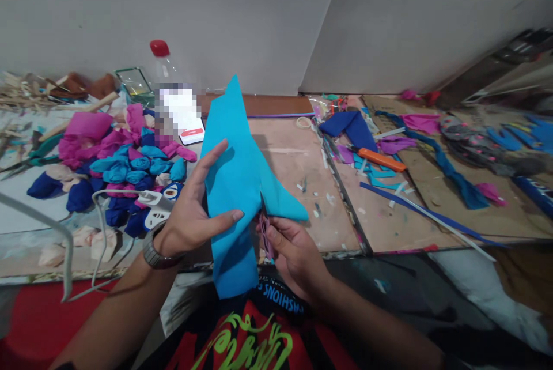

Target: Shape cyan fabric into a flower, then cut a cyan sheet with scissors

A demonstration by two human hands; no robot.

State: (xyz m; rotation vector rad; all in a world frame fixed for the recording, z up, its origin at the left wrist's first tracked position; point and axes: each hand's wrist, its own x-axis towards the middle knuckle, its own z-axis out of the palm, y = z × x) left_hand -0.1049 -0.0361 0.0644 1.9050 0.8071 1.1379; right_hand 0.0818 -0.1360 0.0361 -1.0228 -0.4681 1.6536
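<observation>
A turquoise sheet [233, 168], paper or thin fabric, is held up in front of my body over the table's edge. My left hand [194, 208] grips its left side, thumb lying across the front and other fingers partly hidden behind. In my right hand [294, 246] is a pair of scissors [265, 237] with purplish handles. The dark blades sit in a cut in the sheet, and a pointed flap spreads off to the right of them. Part of the scissors is covered by my fingers.
Pink, turquoise and dark blue bundles [114, 165] are heaped at left, beside a white glue gun [158, 203] and its cable. A lit phone [190, 137] and a red-capped bottle [159, 49] stand behind. An orange cutter [382, 159], scraps and strips [432, 214] lie at right.
</observation>
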